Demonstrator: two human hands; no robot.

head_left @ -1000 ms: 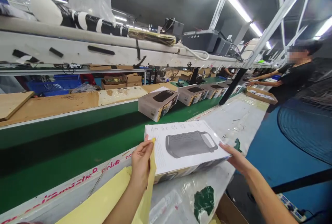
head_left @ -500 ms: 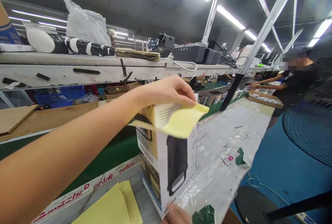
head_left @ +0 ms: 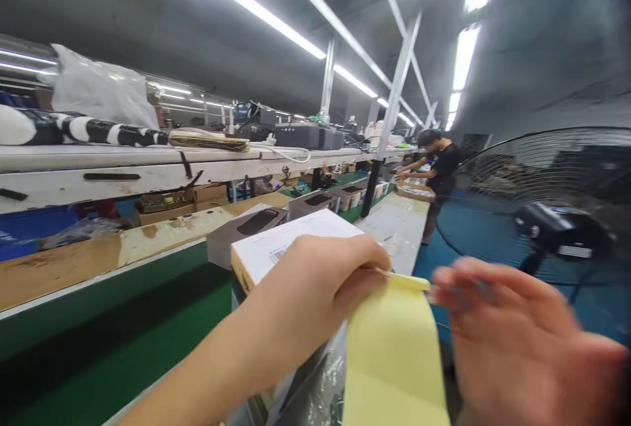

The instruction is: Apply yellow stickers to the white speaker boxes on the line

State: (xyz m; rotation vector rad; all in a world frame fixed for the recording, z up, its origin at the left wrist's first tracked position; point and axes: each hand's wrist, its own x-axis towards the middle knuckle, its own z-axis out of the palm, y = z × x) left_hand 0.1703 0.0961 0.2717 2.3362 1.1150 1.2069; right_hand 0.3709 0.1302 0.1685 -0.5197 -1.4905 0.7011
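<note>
My left hand (head_left: 315,288) is closed in a pinch on the top edge of a pale yellow sheet (head_left: 394,354), which hangs down in front of me. Behind it stands a printed product box (head_left: 280,245), upright, its white top face showing. My right hand (head_left: 513,340) is close at the right, blurred by motion, its fingertips at the sheet's upper right corner. Whether it grips the sheet I cannot make out.
A green conveyor belt (head_left: 113,321) runs on the left and carries several grey boxes (head_left: 246,229). An overhead shelf (head_left: 148,166) holds cables and devices. A large floor fan (head_left: 552,215) stands at the right. A person in black (head_left: 441,166) works farther down the line.
The view has tilted upward. The box stands upright, where 1 s ago it lay flat in both hands. My left hand lifted the yellow sheet to the box top; my right hand came up to it.
</note>
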